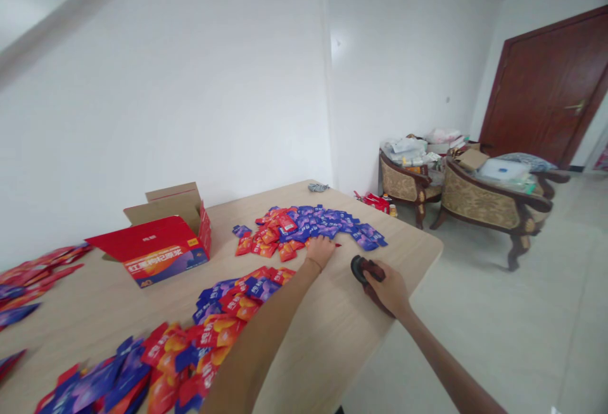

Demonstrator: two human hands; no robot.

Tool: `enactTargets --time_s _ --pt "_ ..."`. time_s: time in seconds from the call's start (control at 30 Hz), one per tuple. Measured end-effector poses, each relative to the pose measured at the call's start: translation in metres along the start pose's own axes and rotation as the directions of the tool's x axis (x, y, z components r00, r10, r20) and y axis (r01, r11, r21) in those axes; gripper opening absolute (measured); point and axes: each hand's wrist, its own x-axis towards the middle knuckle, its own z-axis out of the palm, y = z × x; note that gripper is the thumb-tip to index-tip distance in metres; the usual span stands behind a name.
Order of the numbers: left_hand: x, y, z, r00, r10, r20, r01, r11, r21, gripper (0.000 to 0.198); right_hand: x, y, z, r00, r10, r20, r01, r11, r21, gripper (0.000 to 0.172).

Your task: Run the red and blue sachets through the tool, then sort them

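Note:
My left hand [321,250] is at the near edge of a pile of small purple sachets [313,219] and red-orange sachets [268,233]. Its fingers are curled down, and a small red tip [337,245] shows beside them; what they hold is hidden. At the table's right side, my right hand [390,286] is closed round a dark brown handled object with a round black end [358,268]. Its exact kind is unclear. A second heap of red and purple sachets [223,316] runs along the near side, partly behind my left forearm.
An open red carton [164,249] stands left on the wooden table [327,319], with more red packets [45,268] beyond it. Grey crumpled cloth [318,187] lies at the far corner. Two loaded armchairs [489,202] and red bags [375,200] are on the floor beyond the table.

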Motion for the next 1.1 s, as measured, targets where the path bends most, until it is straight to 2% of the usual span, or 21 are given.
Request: enactTargets --time_s 0.13,0.27,0.37,0.47,0.57,0.73,0.93,1.03,1.1 --pt "-0.012 -0.015 -0.028 0.978 -0.202 -0.042 0.194 0.969 -0.155 0.035 0.000 0.000 -0.001 1.000 0.000 0.007 0.000 1.000 -0.008 0.037" --pt "-0.048 -0.026 -0.042 0.968 -0.250 0.008 0.238 0.911 -0.336 0.032 -0.001 0.000 -0.002 1.000 0.011 0.009 -0.010 0.998 -0.057 0.038" --pt "-0.089 -0.021 -0.033 0.972 -0.207 0.108 0.233 0.859 -0.456 0.030 -0.002 -0.001 -0.003 1.000 0.019 0.008 -0.018 0.996 -0.090 0.039" --pt "-0.132 -0.006 -0.017 0.965 -0.167 0.200 0.249 0.816 -0.522 0.017 -0.004 -0.002 -0.005 1.000 0.014 0.005 -0.013 0.995 -0.102 0.039" --pt "-0.170 0.013 -0.003 0.962 -0.173 0.212 0.263 0.795 -0.546 0.021 -0.004 -0.001 -0.005 1.000 0.002 0.007 -0.001 0.994 -0.111 0.040" --pt "-0.209 0.041 0.004 0.968 -0.214 0.133 0.252 0.808 -0.533 0.029 -0.005 -0.003 -0.007 1.000 0.004 -0.001 -0.004 0.988 -0.154 0.041" --pt "-0.237 0.061 -0.017 0.978 -0.204 0.030 0.190 0.836 -0.515 0.041 -0.008 -0.006 -0.011 1.000 -0.005 0.010 0.007 0.984 -0.176 0.039" --pt "-0.264 0.084 -0.021 0.980 -0.152 -0.125 0.084 0.899 -0.430 0.034 -0.008 -0.003 -0.009 1.000 -0.017 0.016 0.020 0.977 -0.214 0.040" --pt "-0.287 0.105 -0.014 0.969 -0.071 -0.237 -0.008 0.949 -0.317 0.026 -0.009 -0.003 -0.007 0.997 -0.062 0.035 0.069 0.967 -0.245 0.041"
